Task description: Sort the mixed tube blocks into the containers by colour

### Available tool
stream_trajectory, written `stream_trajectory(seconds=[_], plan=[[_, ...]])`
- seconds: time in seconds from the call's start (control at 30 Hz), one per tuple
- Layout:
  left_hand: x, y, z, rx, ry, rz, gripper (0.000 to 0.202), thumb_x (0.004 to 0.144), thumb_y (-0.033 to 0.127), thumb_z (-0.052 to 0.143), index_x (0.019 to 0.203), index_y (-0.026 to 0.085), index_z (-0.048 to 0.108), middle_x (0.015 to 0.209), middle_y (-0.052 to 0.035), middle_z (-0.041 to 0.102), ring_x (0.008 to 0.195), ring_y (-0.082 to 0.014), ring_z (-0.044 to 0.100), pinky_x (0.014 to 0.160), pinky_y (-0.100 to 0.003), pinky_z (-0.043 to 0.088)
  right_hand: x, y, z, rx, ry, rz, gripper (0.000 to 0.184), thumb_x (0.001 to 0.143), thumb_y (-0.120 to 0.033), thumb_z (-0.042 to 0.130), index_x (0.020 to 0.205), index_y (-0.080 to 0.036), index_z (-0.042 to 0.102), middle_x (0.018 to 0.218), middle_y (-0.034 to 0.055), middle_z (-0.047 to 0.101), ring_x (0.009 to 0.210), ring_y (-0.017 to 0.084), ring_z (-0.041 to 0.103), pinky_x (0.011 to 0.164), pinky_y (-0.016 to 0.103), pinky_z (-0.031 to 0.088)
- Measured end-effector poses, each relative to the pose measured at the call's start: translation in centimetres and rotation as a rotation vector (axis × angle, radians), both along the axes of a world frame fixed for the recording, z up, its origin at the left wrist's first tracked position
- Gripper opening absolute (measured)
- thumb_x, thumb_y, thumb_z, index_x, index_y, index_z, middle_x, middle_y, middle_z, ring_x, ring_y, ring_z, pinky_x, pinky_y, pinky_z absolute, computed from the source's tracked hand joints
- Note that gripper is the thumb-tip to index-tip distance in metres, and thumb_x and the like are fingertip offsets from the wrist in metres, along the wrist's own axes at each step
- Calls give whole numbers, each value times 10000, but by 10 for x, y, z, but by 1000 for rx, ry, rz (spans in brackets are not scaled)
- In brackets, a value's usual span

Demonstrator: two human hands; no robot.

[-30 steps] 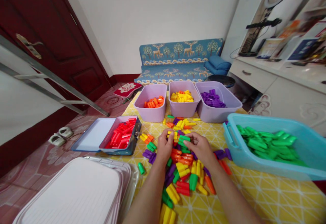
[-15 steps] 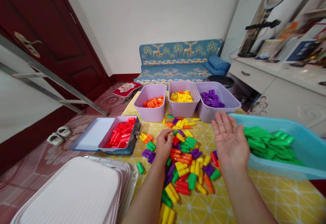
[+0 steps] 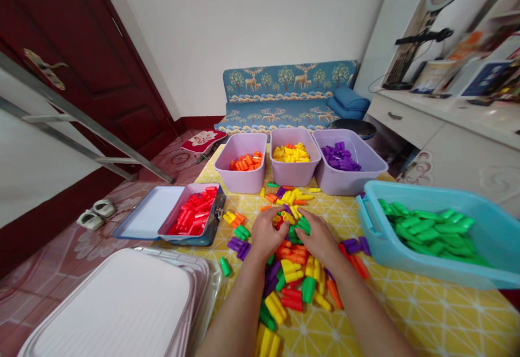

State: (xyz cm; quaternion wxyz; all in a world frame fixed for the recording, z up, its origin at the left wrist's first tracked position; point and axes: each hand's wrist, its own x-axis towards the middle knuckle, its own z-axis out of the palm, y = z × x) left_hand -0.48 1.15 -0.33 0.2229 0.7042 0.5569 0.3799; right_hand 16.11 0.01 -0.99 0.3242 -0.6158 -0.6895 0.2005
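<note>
A heap of small plastic pieces (image 3: 294, 270) in yellow, red, orange, green and purple lies on the yellow patterned tablecloth (image 3: 430, 313). Both hands rest on the far side of the heap, close together. My left hand (image 3: 265, 233) is curled, with yellow pieces (image 3: 278, 219) at its fingertips. My right hand (image 3: 320, 238) is curled too, its fingers pinching green pieces (image 3: 303, 226). To the right stands a light blue tub (image 3: 406, 262) holding green pieces (image 3: 422, 229).
Three lilac bins stand at the back: orange pieces (image 3: 240, 181), yellow pieces (image 3: 292, 175), purple pieces (image 3: 345, 183). An open tin (image 3: 211, 227) with red pieces (image 3: 193, 213) sits left. A white lidded box (image 3: 122, 303) is at the near left. A white cabinet (image 3: 467, 140) is right.
My right hand, which was open palm-up by the blue tub half a second ago, has come back to the heap and closed on green pieces. The left hand stayed on the heap.
</note>
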Motion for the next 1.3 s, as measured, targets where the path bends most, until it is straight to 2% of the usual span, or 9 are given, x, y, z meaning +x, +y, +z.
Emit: stream_trajectory(seconds=[0.2, 0.33, 0.47, 0.57, 0.67, 0.77, 0.93, 1.1, 1.3], plan=[[-2, -2, 4, -26, -171, -120, 485, 771, 374, 640, 1227, 226, 571, 1220, -52, 630, 1106, -230, 584, 966, -356, 446, -3, -2, 6, -68, 226, 145, 597, 646, -96, 547, 1233, -203, 553, 1266, 70, 601, 1159, 215, 561, 1027, 387, 409], [-1, 0, 4, -37, -391, -41, 380, 864, 431, 514, 1139, 188, 614, 1041, -48, 686, 934, -193, 633, 852, -313, 488, 4, 7, 21, -99, 342, 239, 279, 782, -300, 581, 1023, -192, 673, 1026, 57, 708, 962, 213, 651, 886, 359, 496], [-2, 5, 1, -35, -461, 7, 399, 902, 450, 437, 909, 160, 712, 956, -63, 690, 934, -192, 630, 859, -307, 479, 6, 39, 34, 105, 79, 89, 284, 844, -402, 533, 905, -196, 718, 988, 72, 715, 992, 233, 623, 947, 408, 438], [-2, 7, -2, 3, -383, 29, 401, 898, 436, 454, 795, 172, 738, 1005, -71, 673, 993, -192, 612, 910, -311, 454, 0, 63, 35, 160, -163, 100, 337, 822, -362, 573, 1120, -235, 667, 1190, 67, 652, 1139, 248, 540, 1012, 431, 376], [-2, 7, -3, 13, -351, 56, 369, 911, 405, 443, 878, 158, 715, 955, -74, 680, 935, -185, 619, 880, -320, 467, -8, 72, 31, 75, -322, 145, 471, 771, -360, 639, 1232, -272, 604, 1299, 83, 578, 1200, 294, 483, 1008, 475, 362], [-2, 6, -3, -18, -390, 46, 335, 912, 387, 449, 1052, 158, 648, 1030, -76, 682, 973, -186, 619, 893, -322, 471, -13, 67, 26, 34, -320, 237, 370, 769, -271, 637, 1138, -278, 665, 1212, 79, 623, 1145, 273, 523, 986, 447, 385], [-1, 5, -3, -57, -427, -45, 364, 911, 389, 454, 1163, 178, 611, 1197, -79, 642, 1126, -196, 575, 995, -337, 427, -10, 46, 25, -11, 32, 328, 386, 725, -99, 569, 1071, -223, 686, 1121, 55, 675, 1061, 197, 598, 973, 357, 424], [-3, 4, 1, -103, -518, -40, 411, 941, 413, 371, 1091, 158, 656, 1122, -83, 677, 1076, -195, 601, 972, -343, 443, -4, 18, 38, -44, 338, 320, 310, 774, -212, 579, 1066, -213, 684, 1120, 55, 680, 1042, 206, 617, 937, 363, 454], [-4, 10, -10, -78, -488, -11, 289, 863, 345, 531, 1031, 160, 676, 1031, -84, 688, 984, -194, 625, 906, -331, 474, 7, 1, 59, -48, 206, 378, 267, 760, -210, 571, 967, -245, 736, 1024, 50, 713, 1013, 229, 625, 943, 398, 437]])
